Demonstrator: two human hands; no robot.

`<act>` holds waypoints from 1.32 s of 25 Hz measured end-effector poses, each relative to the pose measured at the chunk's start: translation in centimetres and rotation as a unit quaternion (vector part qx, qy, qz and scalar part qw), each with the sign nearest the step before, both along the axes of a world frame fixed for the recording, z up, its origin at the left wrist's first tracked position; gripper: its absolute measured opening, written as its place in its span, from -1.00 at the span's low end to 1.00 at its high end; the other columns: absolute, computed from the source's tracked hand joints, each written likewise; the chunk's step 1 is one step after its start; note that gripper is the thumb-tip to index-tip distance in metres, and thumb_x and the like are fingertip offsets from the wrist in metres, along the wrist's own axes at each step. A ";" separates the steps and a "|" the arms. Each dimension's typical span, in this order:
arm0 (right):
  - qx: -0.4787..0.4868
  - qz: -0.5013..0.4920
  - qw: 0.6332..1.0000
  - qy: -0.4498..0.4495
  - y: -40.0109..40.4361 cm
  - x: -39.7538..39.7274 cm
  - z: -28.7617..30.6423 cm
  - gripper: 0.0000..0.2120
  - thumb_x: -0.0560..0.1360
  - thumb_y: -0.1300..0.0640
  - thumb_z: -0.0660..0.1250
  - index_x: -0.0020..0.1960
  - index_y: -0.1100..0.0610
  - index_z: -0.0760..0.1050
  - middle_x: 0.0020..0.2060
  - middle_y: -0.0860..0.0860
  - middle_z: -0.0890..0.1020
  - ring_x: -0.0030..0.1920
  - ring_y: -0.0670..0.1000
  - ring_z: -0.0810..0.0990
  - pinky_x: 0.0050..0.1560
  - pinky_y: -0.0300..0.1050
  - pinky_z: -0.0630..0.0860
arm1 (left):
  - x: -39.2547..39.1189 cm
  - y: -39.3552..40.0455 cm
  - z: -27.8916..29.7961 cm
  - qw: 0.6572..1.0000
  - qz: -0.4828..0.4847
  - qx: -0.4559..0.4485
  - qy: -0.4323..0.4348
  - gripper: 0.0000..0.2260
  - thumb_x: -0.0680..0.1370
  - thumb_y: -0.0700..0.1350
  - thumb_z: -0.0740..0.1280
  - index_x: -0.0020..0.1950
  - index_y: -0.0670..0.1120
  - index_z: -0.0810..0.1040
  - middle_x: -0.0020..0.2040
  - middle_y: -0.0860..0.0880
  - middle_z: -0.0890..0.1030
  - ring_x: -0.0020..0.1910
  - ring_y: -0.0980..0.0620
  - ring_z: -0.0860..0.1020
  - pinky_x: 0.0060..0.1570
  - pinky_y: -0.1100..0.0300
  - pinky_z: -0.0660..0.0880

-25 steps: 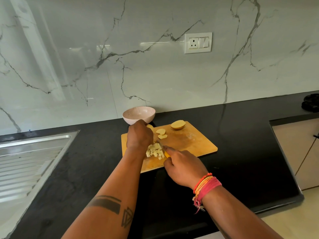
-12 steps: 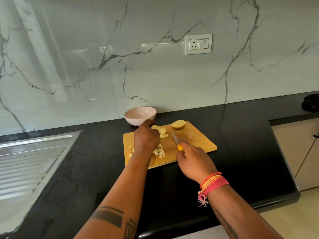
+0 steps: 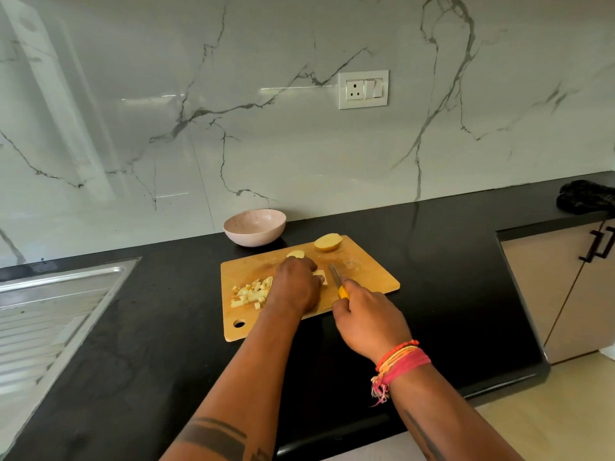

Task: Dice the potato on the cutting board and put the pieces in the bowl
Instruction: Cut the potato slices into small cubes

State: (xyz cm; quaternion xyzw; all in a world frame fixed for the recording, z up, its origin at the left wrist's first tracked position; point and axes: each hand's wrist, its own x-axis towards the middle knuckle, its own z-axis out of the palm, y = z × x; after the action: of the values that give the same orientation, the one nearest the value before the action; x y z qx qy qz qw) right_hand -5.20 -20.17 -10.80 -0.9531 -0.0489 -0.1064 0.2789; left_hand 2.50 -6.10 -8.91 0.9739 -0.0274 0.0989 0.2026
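I see a pale potato slice (image 3: 321, 277) lying flat near the middle of the cutting board (image 3: 366, 277), pinned under the curled fingertips of my left hand (image 3: 294, 284). A second slice (image 3: 296, 254) peeks out just beyond that hand, toward the board's far edge. The uncut potato half (image 3: 328, 242) sits at the board's far edge, close to its far right corner, apart from the hand. A heap of diced pieces (image 3: 251, 292) lies on the left part of the board, touching the left side of my left hand.

My right hand (image 3: 367, 319) is wrapped around the yellow handle of the knife (image 3: 335, 276), over the board's near edge; the blade points away from me, just to the right of the pinned slice, its tip low over the wood. Whether the edge touches the slice I cannot tell.

The pink bowl (image 3: 254, 226) stands on the bench (image 3: 149, 327) just beyond the board's far left corner, near the marble wall (image 3: 266, 144). I cannot make out any pieces in it.

Farther out, a steel sink drainboard (image 3: 50, 311) fills the bench's left end, a wall socket (image 3: 363, 89) sits above the board, and a dark cloth (image 3: 585, 197) lies at the far right end of the bench, above a cabinet door (image 3: 549, 287).
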 end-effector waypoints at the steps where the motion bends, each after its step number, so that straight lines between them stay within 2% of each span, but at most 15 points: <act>1: -0.004 0.000 1.000 -0.001 0.0 0.1 0.0 -0.49 0.66 -0.03 0.11 0.61 -0.05 0.26 -0.25 -0.07 0.60 -0.25 -0.04 0.59 -0.30 -0.07 0.52 | -0.1 0.1 -0.1 1.000 -0.009 0.023 -0.006 -0.67 0.65 0.03 0.34 0.38 -0.03 0.58 0.30 -0.10 0.56 0.25 -0.05 0.53 0.26 0.11 0.47; 7: -0.052 0.014 0.998 -0.015 0.5 -0.2 0.1 -0.47 0.65 -0.03 0.10 0.62 -0.05 0.24 -0.27 -0.06 0.59 -0.30 -0.05 0.55 -0.38 -0.11 0.43 | -0.3 0.8 -0.8 0.998 -0.048 0.049 0.000 -0.62 0.66 0.02 0.31 0.47 0.00 0.50 0.37 -0.14 0.45 0.32 -0.11 0.46 0.36 0.04 0.41; 15: -0.104 0.029 0.994 -0.021 1.2 -0.3 0.1 -0.48 0.67 -0.06 0.10 0.62 -0.03 0.21 -0.28 -0.06 0.55 -0.33 -0.09 0.50 -0.38 -0.11 0.40 | -0.3 0.8 -1.3 0.998 -0.046 0.029 -0.023 -0.63 0.65 0.00 0.33 0.46 0.01 0.52 0.34 -0.14 0.46 0.32 -0.10 0.45 0.37 0.03 0.41; 18: -0.121 0.037 0.992 -0.026 1.2 -0.1 0.2 -0.50 0.68 -0.06 0.11 0.60 -0.04 0.21 -0.27 -0.06 0.55 -0.33 -0.09 0.50 -0.37 -0.11 0.42 | -0.3 0.7 -1.4 0.998 -0.047 0.024 -0.031 -0.65 0.65 -0.02 0.33 0.44 0.01 0.53 0.34 -0.13 0.47 0.31 -0.11 0.45 0.36 0.03 0.42; 23: -0.128 0.053 0.990 -0.002 1.5 1.2 0.9 -0.56 0.67 -0.06 0.15 0.52 -0.01 0.29 -0.22 -0.02 0.57 -0.26 0.01 0.56 -0.27 -0.05 0.55 | 0.1 0.7 -1.6 0.998 -0.036 0.020 -0.040 -0.70 0.63 -0.07 0.35 0.37 0.00 0.59 0.30 -0.11 0.51 0.25 -0.08 0.50 0.31 0.06 0.47; 27: -0.149 0.050 0.987 -0.009 1.1 -1.2 0.1 -0.49 0.66 -0.04 0.15 0.59 0.02 0.23 -0.29 -0.05 0.53 -0.33 -0.04 0.50 -0.37 -0.07 0.39 | 0.1 0.4 -1.7 0.999 -0.022 0.021 -0.042 -0.67 0.63 -0.02 0.38 0.39 -0.03 0.58 0.32 -0.11 0.49 0.29 -0.09 0.48 0.33 0.05 0.45; 33: -0.144 0.028 0.988 -0.038 0.2 -4.2 -0.4 -0.45 0.66 -0.05 0.08 0.64 -0.02 0.17 -0.35 -0.07 0.54 -0.35 -0.06 0.56 -0.33 -0.04 0.56 | -0.1 0.4 -2.0 0.998 -0.020 0.034 -0.056 -0.67 0.65 0.00 0.34 0.40 -0.03 0.57 0.33 -0.11 0.49 0.29 -0.08 0.47 0.33 0.06 0.44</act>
State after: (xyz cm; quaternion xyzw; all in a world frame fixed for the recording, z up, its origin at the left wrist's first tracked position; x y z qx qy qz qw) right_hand -9.38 -19.95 -11.15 -0.9770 -0.1010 -0.1262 0.1394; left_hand 2.43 -5.69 -10.88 0.9724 -0.0612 0.1481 0.1698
